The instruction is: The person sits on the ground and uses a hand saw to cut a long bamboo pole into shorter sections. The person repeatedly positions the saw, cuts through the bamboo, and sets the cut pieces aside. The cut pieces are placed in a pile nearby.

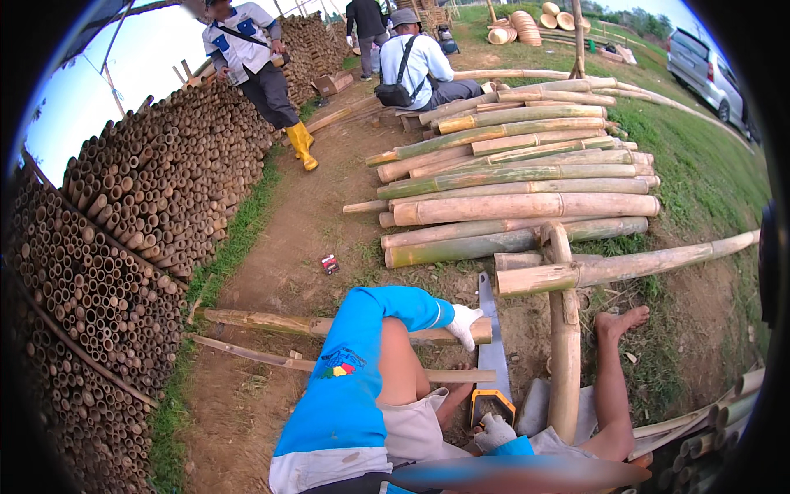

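Observation:
My left hand [467,324], in a white glove, grips a bamboo pole [267,321] near its cut right end. That pole lies across in front of me, passing behind my blue sleeve. My right hand [496,431], also gloved, is closed round the yellow-and-black handle of a handsaw [494,362]. The saw's blade points away from me, right beside the pole's end; whether its teeth touch the bamboo I cannot tell. Nearer to me, a thin split bamboo strip [461,376] runs roughly alongside the pole, its right end close to the blade.
An upright bamboo post [564,362] stands right of the saw, a crosswise pole [634,267] against it. Beyond lie stacked thick poles [527,205]. Cut bamboo [99,288] is piled left. One person [420,70] sits ahead; another [255,49] wears yellow boots. My bare foot [623,321] rests right.

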{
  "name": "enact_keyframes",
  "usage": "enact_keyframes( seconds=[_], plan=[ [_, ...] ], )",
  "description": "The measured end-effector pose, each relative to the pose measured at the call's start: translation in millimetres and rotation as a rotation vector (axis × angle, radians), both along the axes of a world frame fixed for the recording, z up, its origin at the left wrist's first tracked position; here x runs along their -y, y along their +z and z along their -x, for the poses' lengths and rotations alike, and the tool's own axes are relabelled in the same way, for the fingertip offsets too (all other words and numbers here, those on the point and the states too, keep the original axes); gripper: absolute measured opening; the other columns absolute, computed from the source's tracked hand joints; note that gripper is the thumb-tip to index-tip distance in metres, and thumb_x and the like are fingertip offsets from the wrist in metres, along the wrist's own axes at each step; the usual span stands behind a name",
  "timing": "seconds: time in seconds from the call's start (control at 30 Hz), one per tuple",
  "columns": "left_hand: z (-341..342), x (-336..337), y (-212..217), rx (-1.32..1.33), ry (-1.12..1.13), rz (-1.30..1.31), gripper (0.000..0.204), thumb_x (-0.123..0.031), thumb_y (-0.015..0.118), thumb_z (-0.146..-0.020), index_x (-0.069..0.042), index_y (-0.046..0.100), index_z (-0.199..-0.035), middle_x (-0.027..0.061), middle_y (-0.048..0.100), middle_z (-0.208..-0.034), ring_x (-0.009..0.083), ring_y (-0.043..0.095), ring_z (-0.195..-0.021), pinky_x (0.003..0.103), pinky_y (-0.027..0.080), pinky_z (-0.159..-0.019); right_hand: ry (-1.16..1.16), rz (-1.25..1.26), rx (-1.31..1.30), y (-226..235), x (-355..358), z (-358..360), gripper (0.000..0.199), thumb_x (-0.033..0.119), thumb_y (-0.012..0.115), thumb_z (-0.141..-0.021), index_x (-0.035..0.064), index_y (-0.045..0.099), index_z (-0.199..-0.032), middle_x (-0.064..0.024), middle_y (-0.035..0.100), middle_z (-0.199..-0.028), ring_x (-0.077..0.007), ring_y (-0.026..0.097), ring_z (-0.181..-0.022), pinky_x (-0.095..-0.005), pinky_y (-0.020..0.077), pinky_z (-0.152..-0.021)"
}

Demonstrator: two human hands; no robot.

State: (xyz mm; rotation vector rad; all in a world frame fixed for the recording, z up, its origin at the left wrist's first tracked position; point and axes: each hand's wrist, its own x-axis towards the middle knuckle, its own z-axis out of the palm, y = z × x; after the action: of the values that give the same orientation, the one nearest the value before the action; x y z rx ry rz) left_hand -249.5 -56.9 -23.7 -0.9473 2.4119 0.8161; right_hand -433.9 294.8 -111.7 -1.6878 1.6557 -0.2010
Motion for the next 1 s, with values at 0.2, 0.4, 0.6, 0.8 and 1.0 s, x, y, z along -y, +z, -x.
enact_keyframes(
  seconds=[0.2, 0.4, 0.6, 0.8, 1.0],
  plan=[
    [1, -2, 3, 0.003, -0.006, -0.007, 0.120, -0.063, 0.095, -0.066, -0.001, 0.043, -0.155, 0.0292, 0.069, -0.136, 0.0448, 0.068, -0.126, 0.050, 0.053, -0.105, 0.002, -0.007, -0.042, 3, 0, 1, 0.041, 0.035, 0.069, -0.094, 0.0064, 0.066, -0.122, -0.0279, 0.068, -0.124, -0.0513, 0.068, -0.115, -0.0586, 0.0567, -0.099],
    [-2, -2, 0, 0.006, 0.005, 0.017, 0.122, -0.063, 0.095, -0.066, -0.001, 0.042, -0.156, 0.0293, 0.068, -0.137, 0.0450, 0.067, -0.127, 0.050, 0.053, -0.106, 0.014, 0.098, -0.003, -2, -3, 2, 0.039, 0.033, 0.071, -0.091, 0.0038, 0.066, -0.116, -0.0271, 0.070, -0.118, -0.0507, 0.068, -0.109, -0.0596, 0.0567, -0.097],
    [-4, 2, -12, 0.027, 0.001, 0.033, 0.127, -0.068, 0.094, -0.065, 0.000, 0.041, -0.157, 0.0299, 0.067, -0.140, 0.0452, 0.066, -0.130, 0.050, 0.052, -0.108, 0.026, 0.127, -0.035, 1, -3, 4, 0.038, 0.032, 0.072, -0.089, 0.0041, 0.065, -0.113, -0.0270, 0.069, -0.115, -0.0499, 0.069, -0.106, -0.0601, 0.0577, -0.092],
    [-6, 5, -14, 0.082, -0.052, 0.062, 0.137, -0.077, 0.089, -0.066, 0.008, 0.037, -0.160, 0.0322, 0.065, -0.143, 0.0464, 0.065, -0.132, 0.048, 0.052, -0.110, 0.003, 0.130, -0.014, 8, -4, 2, 0.035, 0.028, 0.073, -0.089, 0.0045, 0.063, -0.113, -0.0266, 0.068, -0.115, -0.0490, 0.069, -0.105, -0.0595, 0.0586, -0.089],
    [0, 8, -9, 0.187, -0.119, 0.097, 0.139, -0.078, 0.086, -0.069, 0.012, 0.033, -0.162, 0.0343, 0.062, -0.146, 0.0459, 0.065, -0.132, 0.047, 0.053, -0.111, 0.035, 0.170, -0.008, 8, -5, 6, 0.037, 0.030, 0.073, -0.091, 0.0047, 0.064, -0.117, -0.0257, 0.068, -0.118, -0.0490, 0.069, -0.108, -0.0584, 0.0584, -0.091]
  ],
)
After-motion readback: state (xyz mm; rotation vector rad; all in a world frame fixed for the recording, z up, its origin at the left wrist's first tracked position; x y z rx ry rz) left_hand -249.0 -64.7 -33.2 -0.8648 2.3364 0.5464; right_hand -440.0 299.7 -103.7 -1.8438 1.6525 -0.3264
